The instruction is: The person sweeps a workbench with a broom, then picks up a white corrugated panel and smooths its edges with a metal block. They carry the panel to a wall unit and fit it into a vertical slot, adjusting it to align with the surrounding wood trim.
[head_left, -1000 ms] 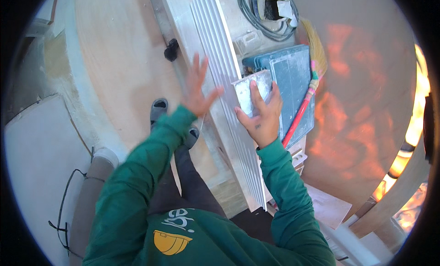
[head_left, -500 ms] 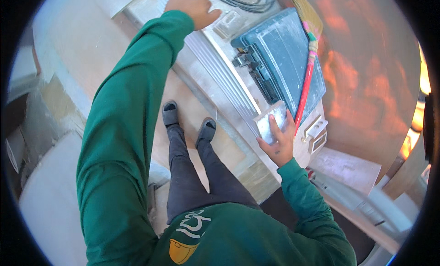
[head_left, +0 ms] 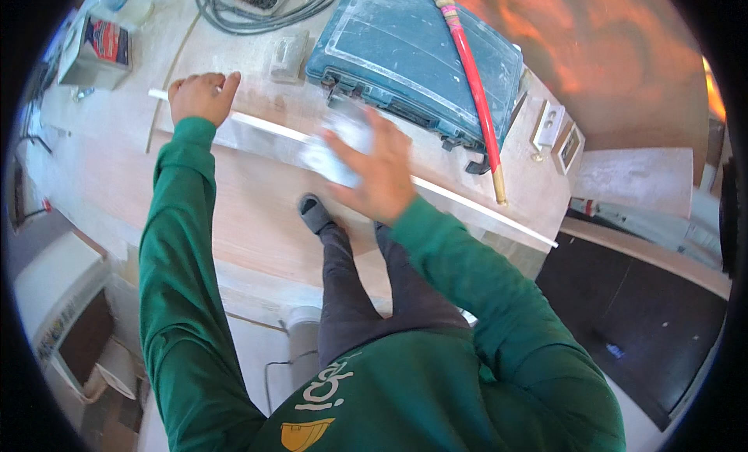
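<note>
A long, narrow white strip (head_left: pixel 483 208) runs slantwise across the worktable's near edge. My left hand (head_left: pixel 204 99) is closed around the strip near its far-left end. Farther right, my right hand (head_left: pixel 382 162) grips a flat, pale rectangular block (head_left: pixel 336 152), smeared by motion. The block lies over the middle of the strip; whether its whole face touches cannot be made out. Just beyond the right hand is a dusty blue hard case (head_left: pixel 413 58) with black latches. A red stick (head_left: pixel 477 90) with a pale tip lies across that case.
A small clear box (head_left: pixel 290 56) and a coiled grey cable (head_left: pixel 234 22) lie behind the strip. At the far left stands a square metal can (head_left: pixel 95 53). White socket frames (head_left: pixel 549 125) sit right of the case. A dark panel (head_left: pixel 623 312) is at the lower right.
My view has turned. The right hand has moved left with the block, onto the strip's middle. My left hand, now farther left, is closed on the strip's end.
</note>
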Demonstrator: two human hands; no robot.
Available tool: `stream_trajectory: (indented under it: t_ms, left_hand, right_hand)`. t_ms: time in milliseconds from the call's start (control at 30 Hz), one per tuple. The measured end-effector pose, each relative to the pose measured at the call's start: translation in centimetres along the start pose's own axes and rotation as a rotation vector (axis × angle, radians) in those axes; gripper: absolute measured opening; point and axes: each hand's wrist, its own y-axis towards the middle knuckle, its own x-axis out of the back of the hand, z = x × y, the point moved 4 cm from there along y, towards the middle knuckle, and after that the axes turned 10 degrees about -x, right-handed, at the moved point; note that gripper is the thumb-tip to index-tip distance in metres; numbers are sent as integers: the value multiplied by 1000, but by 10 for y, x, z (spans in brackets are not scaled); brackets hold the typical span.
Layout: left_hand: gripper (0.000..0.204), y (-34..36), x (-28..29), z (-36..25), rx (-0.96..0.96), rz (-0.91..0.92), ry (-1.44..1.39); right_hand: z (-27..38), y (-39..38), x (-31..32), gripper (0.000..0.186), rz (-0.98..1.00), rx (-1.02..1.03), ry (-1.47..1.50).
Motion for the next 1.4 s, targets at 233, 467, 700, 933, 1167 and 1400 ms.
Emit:
stream_trajectory:
  t_ms: [233,467,700,933,1167,1400]
  left_hand:
    - [50,2,5,-4,66,74,32]
    - [53,13,0,-5,82,122,64]
    - [62,13,-10,8,71,223,21]
    - [66,5,-4,2,72,194,-7]
    - [65,11,3,-10,27,113,-37]
    - [66,16,1,-8,12,199,4]
  right_hand:
    - [-148,-154,103,80,12,-291,-137]
    - [-74,-69,40,76,-102,-172,90]
    - [0,-21,-6,74,-108,-258,131]
    - [-139,-184,77,78,-366,-584,-144]
    - [-49,-88,12,80,-391,-594,-79]
    - [39,-14,-23,75,-204,-478,121]
